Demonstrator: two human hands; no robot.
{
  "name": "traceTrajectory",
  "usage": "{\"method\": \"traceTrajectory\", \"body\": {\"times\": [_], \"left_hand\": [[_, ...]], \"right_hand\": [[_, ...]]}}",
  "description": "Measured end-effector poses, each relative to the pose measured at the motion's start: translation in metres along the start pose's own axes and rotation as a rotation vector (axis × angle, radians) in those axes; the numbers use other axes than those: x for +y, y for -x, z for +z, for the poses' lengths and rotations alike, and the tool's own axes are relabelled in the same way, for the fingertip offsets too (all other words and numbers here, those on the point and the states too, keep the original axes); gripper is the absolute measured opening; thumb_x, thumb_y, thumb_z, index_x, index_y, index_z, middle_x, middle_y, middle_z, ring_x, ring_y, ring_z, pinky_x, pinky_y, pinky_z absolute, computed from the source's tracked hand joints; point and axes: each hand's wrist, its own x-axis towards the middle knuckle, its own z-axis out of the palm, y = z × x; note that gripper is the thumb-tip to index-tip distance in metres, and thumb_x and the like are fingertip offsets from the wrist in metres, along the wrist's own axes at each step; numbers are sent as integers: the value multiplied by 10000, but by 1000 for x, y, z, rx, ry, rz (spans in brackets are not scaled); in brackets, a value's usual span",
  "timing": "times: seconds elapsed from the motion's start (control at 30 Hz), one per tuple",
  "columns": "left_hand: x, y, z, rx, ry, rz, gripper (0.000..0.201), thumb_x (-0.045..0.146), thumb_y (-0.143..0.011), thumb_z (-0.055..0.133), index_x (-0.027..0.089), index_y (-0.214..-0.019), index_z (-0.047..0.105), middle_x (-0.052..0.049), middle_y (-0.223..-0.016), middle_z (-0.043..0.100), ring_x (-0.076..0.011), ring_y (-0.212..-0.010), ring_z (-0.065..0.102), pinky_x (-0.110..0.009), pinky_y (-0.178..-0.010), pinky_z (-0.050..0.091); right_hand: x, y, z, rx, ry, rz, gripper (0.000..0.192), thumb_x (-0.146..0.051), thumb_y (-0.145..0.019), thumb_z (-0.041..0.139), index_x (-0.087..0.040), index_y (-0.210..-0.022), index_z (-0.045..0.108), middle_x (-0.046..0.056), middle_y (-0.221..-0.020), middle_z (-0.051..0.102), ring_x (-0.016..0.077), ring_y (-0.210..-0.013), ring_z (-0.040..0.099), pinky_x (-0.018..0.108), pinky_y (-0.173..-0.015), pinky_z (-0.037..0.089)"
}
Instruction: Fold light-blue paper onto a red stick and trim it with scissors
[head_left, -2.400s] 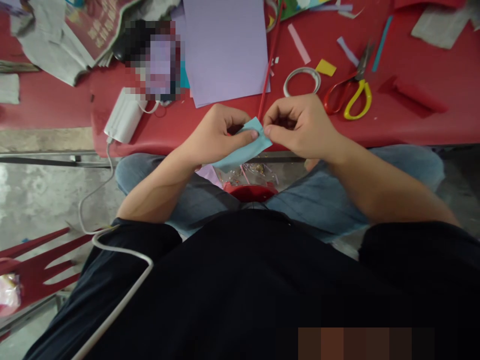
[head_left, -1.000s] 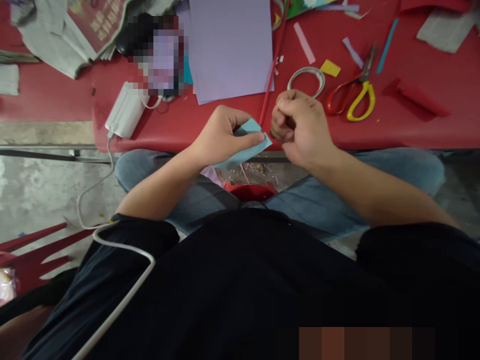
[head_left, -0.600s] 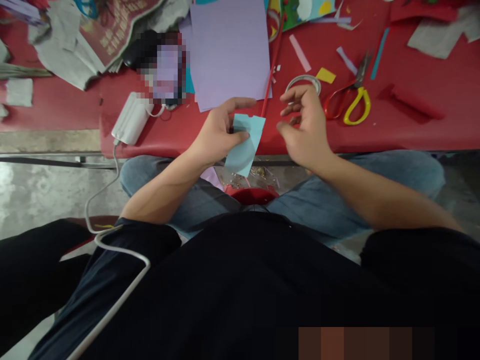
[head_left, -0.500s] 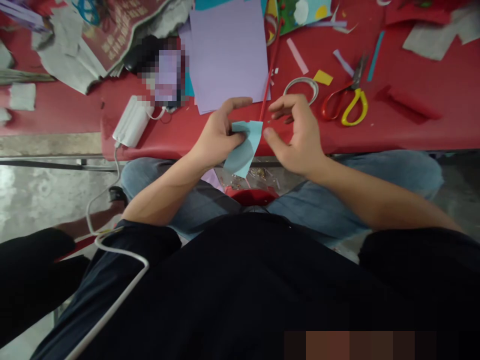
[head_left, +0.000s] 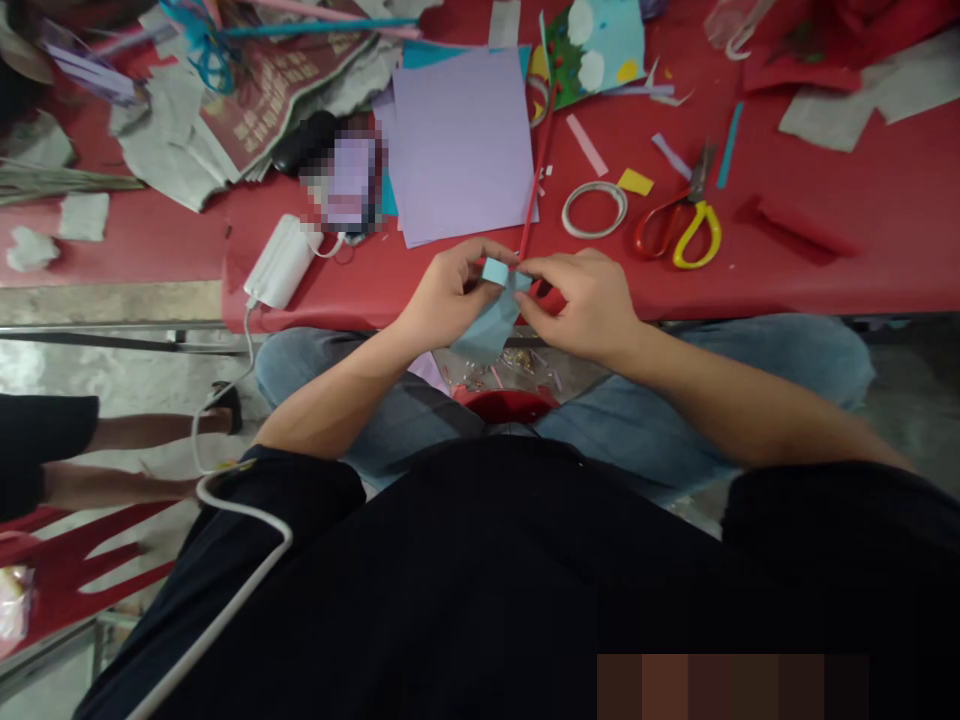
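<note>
A light blue piece of paper point(head_left: 484, 335) is held over the table's front edge, its upper edge bent over. My left hand point(head_left: 451, 292) pinches it from the left between thumb and fingers. From the right, my right hand point(head_left: 589, 302) has its thumb and index finger closed at the paper's upper right corner. A thin red stick point(head_left: 527, 225) lies just beyond my fingertips. Behind the hands rests a stack of lilac paper sheets point(head_left: 465, 150).
On the red table point(head_left: 810, 285) lie a roll of tape point(head_left: 595, 209), scissors with red and yellow handles point(head_left: 697, 235), a yellow scrap point(head_left: 636, 181) and paper strips. A white power bank point(head_left: 279, 262) with a cable is at left. Below sits a red bin point(head_left: 506, 404). A person's legs point(head_left: 142, 430) show at left.
My right hand has closed in on the paper and grips its corner. The paper's upper edge is now folded over. The view has shifted slightly, and the person at left has moved.
</note>
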Motion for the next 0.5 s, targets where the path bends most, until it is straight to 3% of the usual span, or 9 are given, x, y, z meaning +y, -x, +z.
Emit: {"method": "traceTrajectory", "body": {"times": [0.13, 0.33, 0.5], "left_hand": [[-6, -2, 3, 106, -54, 50, 45, 111, -987, 725, 123, -960, 760, -39, -788, 706, -110, -655, 633, -217, -604, 443], [-12, -5, 3, 168, -95, 109, 437, 390, -1072, 722, 165, -713, 613, 29, -596, 423, -81, -517, 329, -247, -489, 226], [-12, -5, 4, 173, -130, 124, 618, 581, -1061, 708, 177, -641, 503, 29, -597, 360, -87, -534, 299, -273, -504, 195]], "right_hand": [[-4, -2, -3, -9, -66, 76, 289, -411, -982, 686, -203, -1147, 798, 90, -1077, 850, 305, -935, 788, 464, -890, 542], [-5, -6, -5, -13, -352, 190, 379, -582, -1042, 655, -224, -987, 763, 55, -904, 801, 242, -816, 730, 408, -770, 547], [6, -11, 2, -8, -611, 321, 452, -665, -1029, 692, -237, -886, 721, 23, -777, 719, 200, -703, 647, 378, -667, 511]]}}
